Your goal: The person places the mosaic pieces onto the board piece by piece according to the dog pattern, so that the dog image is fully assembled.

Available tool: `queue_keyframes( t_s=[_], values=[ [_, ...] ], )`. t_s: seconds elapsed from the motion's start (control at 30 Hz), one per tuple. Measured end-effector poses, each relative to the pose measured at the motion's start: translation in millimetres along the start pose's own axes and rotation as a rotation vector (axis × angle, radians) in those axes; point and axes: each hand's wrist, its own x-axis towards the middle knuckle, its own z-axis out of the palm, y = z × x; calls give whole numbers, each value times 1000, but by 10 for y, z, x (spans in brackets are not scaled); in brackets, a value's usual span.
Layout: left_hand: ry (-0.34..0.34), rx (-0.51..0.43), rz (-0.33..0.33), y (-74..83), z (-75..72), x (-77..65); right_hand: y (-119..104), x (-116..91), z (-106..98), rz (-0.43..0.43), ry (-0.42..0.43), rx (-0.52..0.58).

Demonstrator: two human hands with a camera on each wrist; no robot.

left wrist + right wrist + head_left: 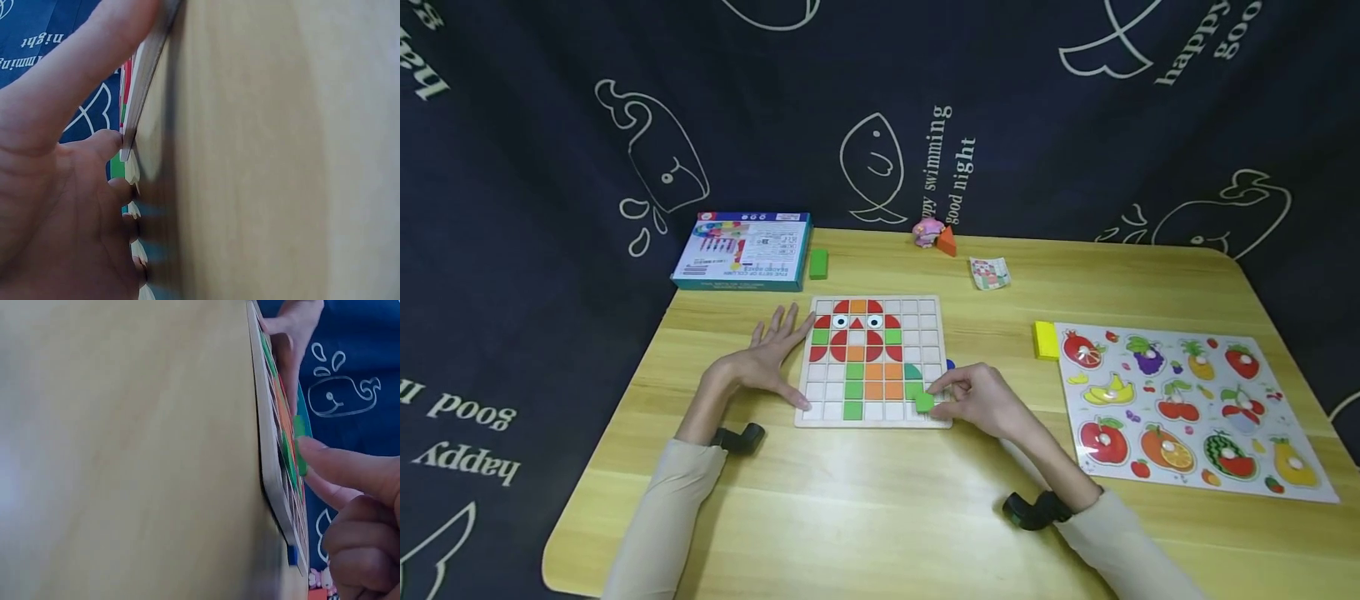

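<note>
A wooden grid board [872, 423] lies on the table, with red, orange, green and white tiles and two eye tiles set in it like an animal figure. Above its lower right cells my right hand [983, 402] pinches a green square tile [924, 403] between thumb and fingers; the right wrist view shows this tile [301, 447] tilted near the board's surface. My left hand [762, 363] spreads its fingers along the board's left side, thumb and index fingertip at the edge. In the left wrist view, the board's edge [142, 87] shows beside the thumb.
At the back left sit a boxed toy [741, 258] and a green block [818, 264]. A pink figurine [927, 232], an orange triangle block [947, 242] and a pattern card [990, 273] lie behind. Yellow blocks [1046, 341] touch a fruit puzzle board [1131, 421] on the right.
</note>
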Motion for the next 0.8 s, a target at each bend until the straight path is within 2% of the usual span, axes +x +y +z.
queue_keyframes(
  t_s=[0.2, 0.7, 0.8],
  values=[
    [1, -3, -4, -18, 22, 24, -22, 52, 116, -13, -3, -17],
    [0, -13, -5, -2, 0, 6, 8, 127, 96, -32, -107, 57],
    [-1, -14, -3, -5, 5, 16, 74, 124, -8, 4, -46, 68]
  ],
)
